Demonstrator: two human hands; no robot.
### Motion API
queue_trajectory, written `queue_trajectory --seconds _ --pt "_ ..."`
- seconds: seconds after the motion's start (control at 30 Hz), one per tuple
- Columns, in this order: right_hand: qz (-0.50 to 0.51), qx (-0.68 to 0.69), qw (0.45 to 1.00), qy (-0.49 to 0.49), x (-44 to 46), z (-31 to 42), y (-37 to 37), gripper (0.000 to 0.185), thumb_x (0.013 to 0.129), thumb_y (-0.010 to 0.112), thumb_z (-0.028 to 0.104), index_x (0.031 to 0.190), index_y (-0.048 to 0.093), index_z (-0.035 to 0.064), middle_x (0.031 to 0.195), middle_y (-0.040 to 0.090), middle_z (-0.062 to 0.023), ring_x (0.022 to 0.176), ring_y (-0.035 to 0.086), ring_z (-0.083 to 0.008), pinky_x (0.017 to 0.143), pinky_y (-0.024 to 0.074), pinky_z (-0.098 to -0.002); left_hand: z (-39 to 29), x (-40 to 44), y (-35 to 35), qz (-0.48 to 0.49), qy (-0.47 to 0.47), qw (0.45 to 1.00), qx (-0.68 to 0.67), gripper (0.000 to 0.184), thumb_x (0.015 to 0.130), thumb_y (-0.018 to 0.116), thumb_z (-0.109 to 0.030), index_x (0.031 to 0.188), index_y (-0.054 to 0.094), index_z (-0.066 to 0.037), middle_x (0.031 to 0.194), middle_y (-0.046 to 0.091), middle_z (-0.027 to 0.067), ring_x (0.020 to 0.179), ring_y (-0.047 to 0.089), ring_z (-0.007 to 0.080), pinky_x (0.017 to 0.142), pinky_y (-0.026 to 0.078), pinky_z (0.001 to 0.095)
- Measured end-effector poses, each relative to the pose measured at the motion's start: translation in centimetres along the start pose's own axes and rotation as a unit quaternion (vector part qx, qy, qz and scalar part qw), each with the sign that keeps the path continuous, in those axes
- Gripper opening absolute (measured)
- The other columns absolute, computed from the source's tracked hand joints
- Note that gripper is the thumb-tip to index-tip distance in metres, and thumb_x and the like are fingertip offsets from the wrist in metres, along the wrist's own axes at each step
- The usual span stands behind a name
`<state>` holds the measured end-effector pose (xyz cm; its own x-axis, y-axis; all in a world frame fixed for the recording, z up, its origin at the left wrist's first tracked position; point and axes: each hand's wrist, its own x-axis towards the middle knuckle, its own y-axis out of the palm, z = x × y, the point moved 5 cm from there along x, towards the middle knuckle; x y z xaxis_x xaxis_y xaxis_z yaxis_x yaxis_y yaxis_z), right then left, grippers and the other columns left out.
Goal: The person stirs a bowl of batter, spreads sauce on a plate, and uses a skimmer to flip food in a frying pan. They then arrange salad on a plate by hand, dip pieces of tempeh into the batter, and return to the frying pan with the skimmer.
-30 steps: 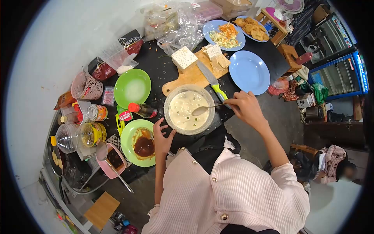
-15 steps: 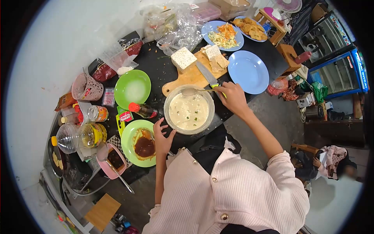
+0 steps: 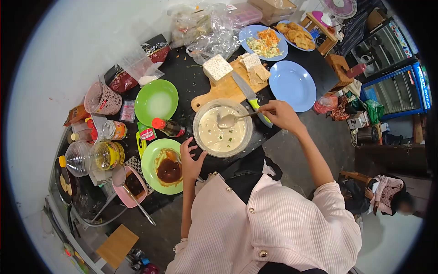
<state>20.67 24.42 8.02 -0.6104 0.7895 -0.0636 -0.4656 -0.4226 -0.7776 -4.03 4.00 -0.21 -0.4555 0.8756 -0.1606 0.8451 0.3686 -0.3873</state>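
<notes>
My right hand (image 3: 280, 114) is closed on the handle of a metal spoon (image 3: 227, 121), whose bowl sits in the pale batter near the top of a clear bowl (image 3: 197, 133). Green bits float in the batter. My left hand (image 3: 192, 159) has its fingers apart at the bowl's lower left side and holds nothing. Above the bowl, a wooden board (image 3: 225, 92) carries a white speckled block (image 3: 217, 68), cut pieces (image 3: 255, 68) and a knife (image 3: 245, 86) with a green handle, which reaches past the board's edge beneath the spoon handle.
Left of the bowl are a green plate (image 3: 156, 101), a sauce bottle (image 3: 169, 127) and a plate with brown sauce (image 3: 150, 160). A blue plate (image 3: 292, 86) lies right of the board, shredded vegetables (image 3: 265, 44) behind it. Another person (image 3: 388, 194) is at the far right.
My right hand first moved up and left with the spoon, then back right and slightly down. The spoon's bowl went to the top rim and now lies a little lower. My left hand stays beside the bowl.
</notes>
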Motion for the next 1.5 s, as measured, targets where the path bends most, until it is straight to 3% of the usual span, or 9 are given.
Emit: queue_trajectory --seconds 0.23,0.53,0.8,1.5 --pt "0.024 -0.054 0.997 -0.046 -1.9 1.7 -1.4 0.013 0.075 0.059 0.014 0.084 0.068 0.0122 0.063 0.051 -0.0073 0.06 0.052 -0.0238 0.055 0.0389 -0.0358 0.4 0.2 0.0 0.012 -0.004 1.0 0.003 0.067 0.07 0.07 -0.014 0.126 0.035 -0.007 0.122 0.036 0.011 0.1 0.051 0.0216 0.08 0.044 0.0349" --pt "0.036 -0.15 0.986 -0.07 -3.7 2.9 -1.5 0.013 0.077 0.058 0.015 0.087 0.067 0.0145 0.072 0.049 -0.0036 0.076 0.05 -0.0207 0.067 0.0348 -0.0336 0.1 0.1 0.0 0.01 -0.007 1.0 -0.006 0.066 0.07 0.07 -0.013 0.126 0.036 -0.007 0.122 0.036 0.0111 0.1 0.051 0.0214 0.08 0.044 0.0343" --pt "0.004 -0.165 0.98 -0.114 -3.8 3.3 -0.6 0.016 0.075 0.06 0.014 0.089 0.067 0.0173 0.071 0.049 -0.0025 0.074 0.049 -0.0193 0.066 0.0346 -0.0324 0.1 0.1 0.0 0.012 -0.006 1.0 0.001 0.066 0.07 0.07 -0.015 0.126 0.037 -0.007 0.121 0.037 0.0106 0.1 0.051 0.0215 0.08 0.043 0.0348" --pt "-0.029 -0.187 0.978 -0.086 -3.9 3.6 -2.1 0.017 0.073 0.061 0.012 0.088 0.068 0.0152 0.069 0.047 -0.0029 0.071 0.047 -0.0183 0.064 0.0335 -0.0314 0.1 0.2 0.0 0.014 -0.012 1.0 0.01 0.066 0.07 0.07 -0.013 0.126 0.036 -0.007 0.122 0.036 0.0108 0.1 0.051 0.0216 0.081 0.043 0.0349"
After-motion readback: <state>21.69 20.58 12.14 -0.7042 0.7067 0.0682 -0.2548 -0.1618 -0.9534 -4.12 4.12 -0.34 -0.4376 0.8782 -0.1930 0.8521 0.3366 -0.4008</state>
